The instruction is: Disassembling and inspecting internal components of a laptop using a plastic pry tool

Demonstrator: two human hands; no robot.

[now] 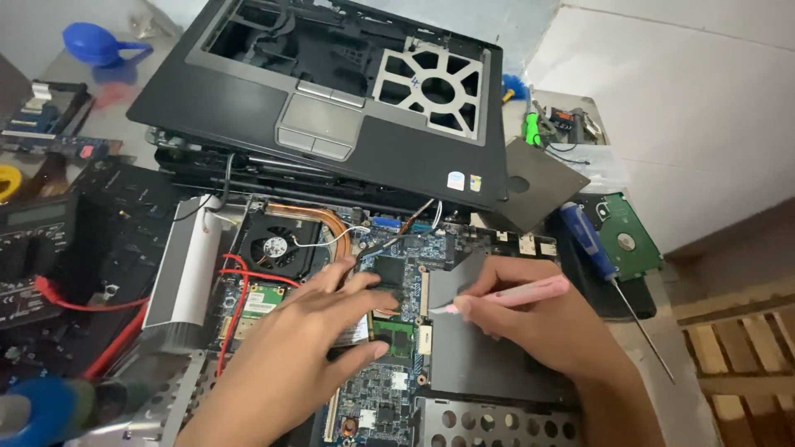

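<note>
With the left hand spread flat, fingers pressing the memory module on the open laptop board mid-bench, and the right hand pinching a pink tool beside it, a slip could gouge the board.

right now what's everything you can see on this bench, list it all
laptop motherboard: 1, blue-green, centre, under both hands
memory module: 1, green, on the board by the left fingertips
cooling fan: 1, black, upper left of the board
copper heat pipe: 1, runs from the fan
red wires: several, left of the board
palmrest cover: 1, black and grey, propped behind the board
screwdriver: 1, blue handle, right
hard drive: 1, green board up, far right
air blower: 1, blue, top left
pink tool: 1, in the right hand
left hand: on the board, touching the memory module
right hand: gripping the pink tool
</note>
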